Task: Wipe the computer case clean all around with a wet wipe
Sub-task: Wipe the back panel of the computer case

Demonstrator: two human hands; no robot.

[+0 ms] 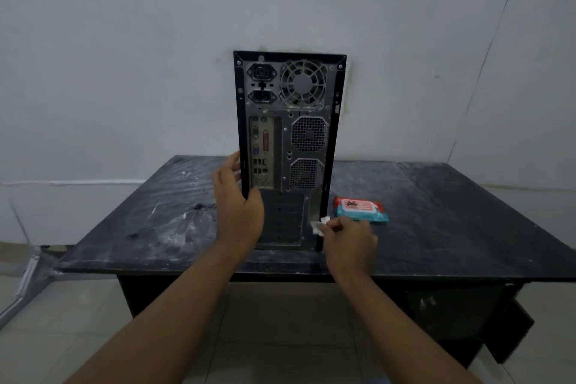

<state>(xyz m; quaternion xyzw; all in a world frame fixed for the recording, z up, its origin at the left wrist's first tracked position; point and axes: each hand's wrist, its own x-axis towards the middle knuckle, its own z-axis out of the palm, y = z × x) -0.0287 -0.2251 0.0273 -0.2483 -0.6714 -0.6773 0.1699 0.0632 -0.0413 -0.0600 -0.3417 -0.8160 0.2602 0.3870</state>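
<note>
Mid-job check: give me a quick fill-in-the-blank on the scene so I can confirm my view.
The case stands on the table with its ____ panel facing the camera.
The right hand pinches the wipe at the case's lower ____ corner.
The left hand is at the case's ____ edge.
The pack lies ____ of the case.
Missing: rear; right; left; right.

I've got a dark surface [436, 212], scuffed and streaked with white dust (heaviest on the left half). Computer case [290, 134] stands upright on it, rear panel facing me. Wipes pack [361, 210] lies flat just right of the case.
</note>
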